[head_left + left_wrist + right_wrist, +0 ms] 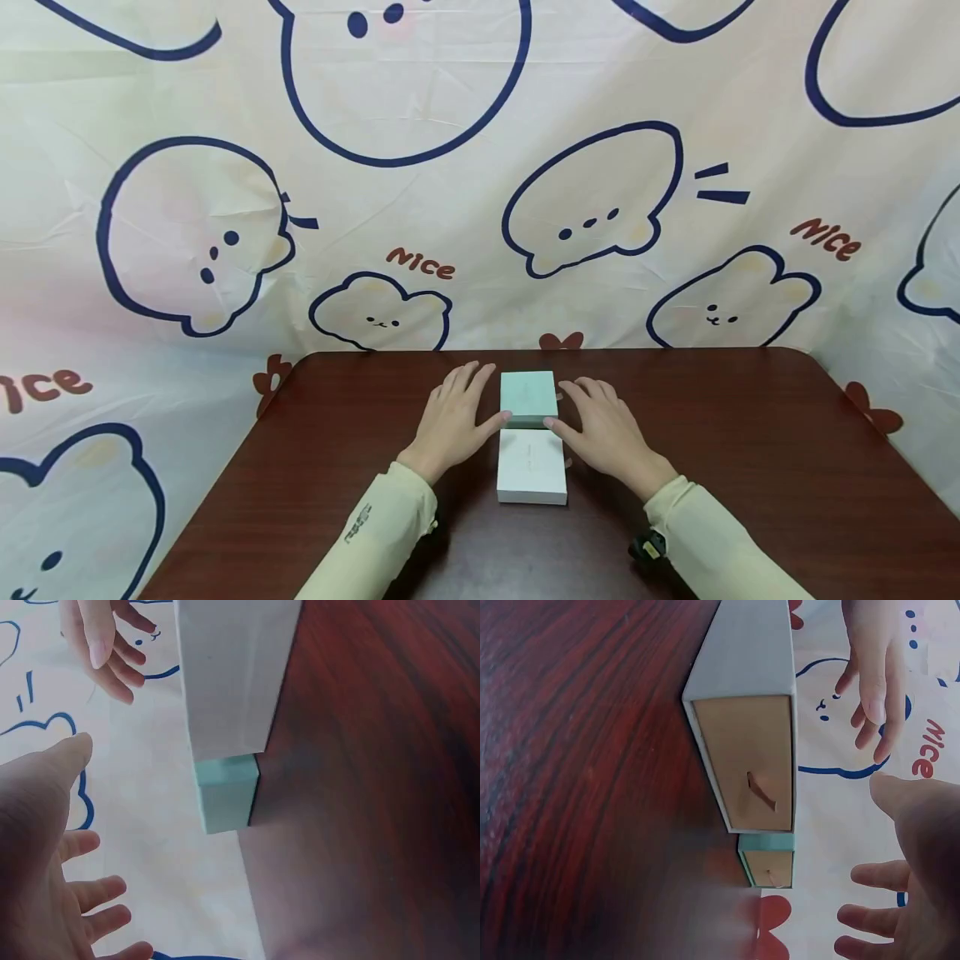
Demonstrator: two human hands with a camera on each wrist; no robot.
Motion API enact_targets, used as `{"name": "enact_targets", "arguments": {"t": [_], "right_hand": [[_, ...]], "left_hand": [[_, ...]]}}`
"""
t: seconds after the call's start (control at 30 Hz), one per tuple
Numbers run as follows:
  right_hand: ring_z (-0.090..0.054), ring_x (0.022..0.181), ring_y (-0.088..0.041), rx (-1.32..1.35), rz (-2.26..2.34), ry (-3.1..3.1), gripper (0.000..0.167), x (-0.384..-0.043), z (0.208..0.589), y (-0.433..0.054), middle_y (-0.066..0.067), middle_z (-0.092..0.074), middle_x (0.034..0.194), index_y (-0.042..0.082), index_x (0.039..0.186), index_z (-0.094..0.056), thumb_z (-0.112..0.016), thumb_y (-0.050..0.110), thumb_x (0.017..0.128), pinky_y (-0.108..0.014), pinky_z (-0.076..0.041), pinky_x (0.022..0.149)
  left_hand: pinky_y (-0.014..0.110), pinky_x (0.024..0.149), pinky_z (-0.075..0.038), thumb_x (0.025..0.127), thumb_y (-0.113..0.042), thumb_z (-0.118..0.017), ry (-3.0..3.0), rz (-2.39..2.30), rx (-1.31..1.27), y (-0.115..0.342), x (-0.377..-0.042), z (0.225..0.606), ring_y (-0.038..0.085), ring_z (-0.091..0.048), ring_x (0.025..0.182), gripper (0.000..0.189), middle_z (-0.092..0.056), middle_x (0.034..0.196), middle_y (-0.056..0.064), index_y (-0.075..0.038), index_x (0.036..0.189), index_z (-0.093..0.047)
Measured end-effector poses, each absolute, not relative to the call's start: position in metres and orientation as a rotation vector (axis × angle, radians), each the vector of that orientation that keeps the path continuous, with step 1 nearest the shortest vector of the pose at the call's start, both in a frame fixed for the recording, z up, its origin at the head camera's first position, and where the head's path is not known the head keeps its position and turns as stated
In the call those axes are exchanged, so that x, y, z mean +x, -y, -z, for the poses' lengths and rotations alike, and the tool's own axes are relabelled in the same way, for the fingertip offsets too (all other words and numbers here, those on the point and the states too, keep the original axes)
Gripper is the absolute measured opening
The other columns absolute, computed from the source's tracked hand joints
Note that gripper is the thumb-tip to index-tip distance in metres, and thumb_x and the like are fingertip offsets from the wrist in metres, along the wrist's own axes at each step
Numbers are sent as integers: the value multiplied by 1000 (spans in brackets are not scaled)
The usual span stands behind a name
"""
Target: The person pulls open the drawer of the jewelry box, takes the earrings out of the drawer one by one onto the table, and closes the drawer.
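Two small boxes lie on the table, one behind the other. The farther is a mint-green box [528, 395]; the nearer, larger-looking one is a white box [531, 467]. From the right wrist view, both show a tan drawer end; a brown ribbon tab [762, 792] sticks out of the white box's drawer. My left hand [453, 417] is left of the mint-green box, fingers spread and thumb toward it. Opposite it, my right hand [606, 425] has its fingers extended, thumb pointing inward. In the wrist views both hands appear raised and apart from the boxes.
The dark reddish-brown wooden table [360, 392] has its far edge just beyond the mint-green box. Behind it hangs a pale cloth [480, 217] printed with blue bear outlines and red lettering, continuing along both sides. Dark straps with devices [648, 546] sit at the wrists.
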State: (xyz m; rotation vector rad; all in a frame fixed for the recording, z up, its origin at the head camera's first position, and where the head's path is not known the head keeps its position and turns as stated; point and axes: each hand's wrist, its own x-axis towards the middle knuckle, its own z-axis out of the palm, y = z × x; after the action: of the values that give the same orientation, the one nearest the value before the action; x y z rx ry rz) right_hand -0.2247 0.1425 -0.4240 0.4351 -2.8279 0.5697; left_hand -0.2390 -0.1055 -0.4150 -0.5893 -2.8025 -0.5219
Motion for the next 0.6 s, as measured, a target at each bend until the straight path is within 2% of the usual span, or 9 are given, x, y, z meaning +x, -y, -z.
{"name": "enact_targets", "arguments": {"t": [0.6], "right_hand": [[-45,137,-42,418,-603,2847,66,-230,431,-148,-22,-52,145,7,144,-53,-64,49,95,-63,-43,104]], "left_hand": [[57,115,-35,97,-53,-61,2851,541,-616,104,-249,418,34,-35,149,74,-39,160,15,-16,157,-36]]}}
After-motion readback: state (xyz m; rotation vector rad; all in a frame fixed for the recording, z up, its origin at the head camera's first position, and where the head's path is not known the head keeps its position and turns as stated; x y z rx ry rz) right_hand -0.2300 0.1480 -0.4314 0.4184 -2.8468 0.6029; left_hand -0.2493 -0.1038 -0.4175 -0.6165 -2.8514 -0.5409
